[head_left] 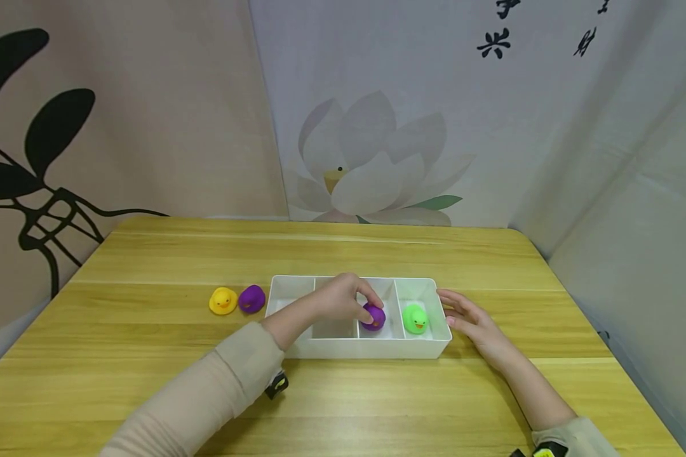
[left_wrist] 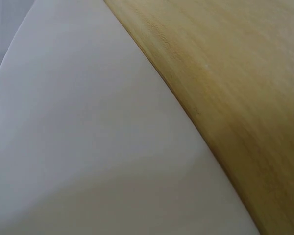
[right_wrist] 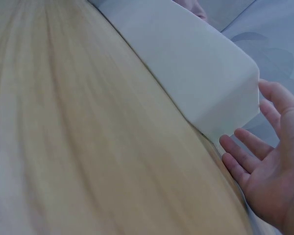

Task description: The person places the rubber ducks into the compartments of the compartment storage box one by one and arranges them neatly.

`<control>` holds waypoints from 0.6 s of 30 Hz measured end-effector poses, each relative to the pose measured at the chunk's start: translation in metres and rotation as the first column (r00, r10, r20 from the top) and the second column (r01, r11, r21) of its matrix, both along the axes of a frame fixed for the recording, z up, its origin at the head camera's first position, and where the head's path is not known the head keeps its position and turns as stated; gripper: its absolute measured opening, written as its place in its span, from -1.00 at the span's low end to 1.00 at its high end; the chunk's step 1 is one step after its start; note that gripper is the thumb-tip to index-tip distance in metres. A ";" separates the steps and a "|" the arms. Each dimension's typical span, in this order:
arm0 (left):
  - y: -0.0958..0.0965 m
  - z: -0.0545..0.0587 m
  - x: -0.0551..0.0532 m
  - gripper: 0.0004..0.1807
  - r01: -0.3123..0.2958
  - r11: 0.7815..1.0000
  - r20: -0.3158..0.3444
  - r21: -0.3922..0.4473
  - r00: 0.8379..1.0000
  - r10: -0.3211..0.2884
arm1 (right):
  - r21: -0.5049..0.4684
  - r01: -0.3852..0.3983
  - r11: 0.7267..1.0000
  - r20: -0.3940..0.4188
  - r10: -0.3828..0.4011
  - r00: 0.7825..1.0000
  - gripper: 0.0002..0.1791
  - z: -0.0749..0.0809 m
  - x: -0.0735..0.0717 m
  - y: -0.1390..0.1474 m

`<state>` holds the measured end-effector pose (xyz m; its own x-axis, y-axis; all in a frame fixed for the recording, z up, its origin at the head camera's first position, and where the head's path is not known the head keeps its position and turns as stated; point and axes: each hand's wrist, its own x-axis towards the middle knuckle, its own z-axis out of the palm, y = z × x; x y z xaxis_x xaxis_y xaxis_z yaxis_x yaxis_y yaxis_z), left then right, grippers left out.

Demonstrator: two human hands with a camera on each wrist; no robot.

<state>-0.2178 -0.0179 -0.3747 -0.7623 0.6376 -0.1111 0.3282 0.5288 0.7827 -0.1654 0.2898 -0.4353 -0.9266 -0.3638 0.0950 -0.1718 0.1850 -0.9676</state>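
My left hand (head_left: 341, 297) reaches over the white divided box (head_left: 366, 348) and pinches a purple rubber duck (head_left: 376, 319) between thumb and fingers. That duck is within the compartment just left of the rightmost one. In the rightmost compartment sits a green rubber duck (head_left: 415, 319), its orange bill toward me. At the box's right end is my right hand (head_left: 473, 322), fingers extended with the tips at the end wall. The right wrist view shows the same right hand (right_wrist: 272, 164) with loosely spread fingers. Only the box's side (left_wrist: 103, 122) and the tabletop fill the left wrist view.
Left of the box, a yellow rubber duck (head_left: 223, 301) and a second purple duck (head_left: 252, 299) stand side by side on the wooden table (head_left: 349, 406). A printed curtain (head_left: 377, 76) hangs behind the table's far edge.
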 end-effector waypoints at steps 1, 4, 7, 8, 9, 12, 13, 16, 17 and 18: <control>0.000 0.000 0.000 -0.76 -0.005 1.000 0.005 -0.006 1.000 0.005 | 0.000 0.000 1.000 0.000 0.000 1.000 -0.44 0.000 0.000 0.000; 0.002 0.001 0.000 -0.76 -0.018 1.000 0.020 -0.019 1.000 0.019 | 0.001 -0.001 1.000 -0.001 0.001 1.000 -0.44 0.000 0.000 0.000; 0.003 0.001 0.000 -0.75 -0.022 0.999 0.022 -0.033 1.000 0.023 | 0.002 0.001 1.000 -0.002 -0.001 1.000 -0.44 0.001 0.000 -0.001; 0.003 0.002 0.000 -0.75 -0.022 0.999 0.020 -0.040 1.000 0.023 | 0.002 0.001 1.000 -0.002 -0.001 1.000 -0.44 0.001 0.000 -0.001; 0.003 0.003 0.001 -0.75 -0.023 0.999 0.018 -0.047 1.000 0.023 | 0.003 0.002 1.000 -0.002 -0.002 1.000 -0.44 0.001 0.000 -0.001; 0.004 0.005 0.002 -0.75 -0.024 0.998 0.021 -0.056 0.999 0.025 | 0.006 0.000 1.000 -0.001 0.000 1.000 -0.44 0.001 0.000 -0.001; 0.004 0.005 0.002 -0.75 -0.024 0.998 0.024 -0.054 0.999 0.025 | 0.007 0.000 1.000 -0.001 0.000 1.000 -0.44 0.001 0.000 -0.001; 0.005 0.005 0.002 -0.75 -0.026 0.998 0.031 -0.056 0.999 0.027 | 0.013 0.002 1.000 0.001 -0.002 1.000 -0.44 0.002 0.001 0.000; 0.005 0.005 0.002 -0.75 -0.025 0.998 0.031 -0.055 0.999 0.027 | 0.015 0.003 1.000 0.002 -0.003 1.000 -0.44 0.002 0.001 0.000; 0.005 0.005 0.002 -0.75 -0.024 0.998 0.030 -0.055 0.999 0.025 | 0.018 0.005 1.000 0.003 -0.005 1.000 -0.44 0.002 0.001 0.000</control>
<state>-0.2159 -0.0128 -0.3702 -0.7732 0.6112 -0.1691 0.2906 0.5786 0.7621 -0.1644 0.2898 -0.4335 -0.9286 -0.3609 0.0861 -0.1684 0.2031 -0.9646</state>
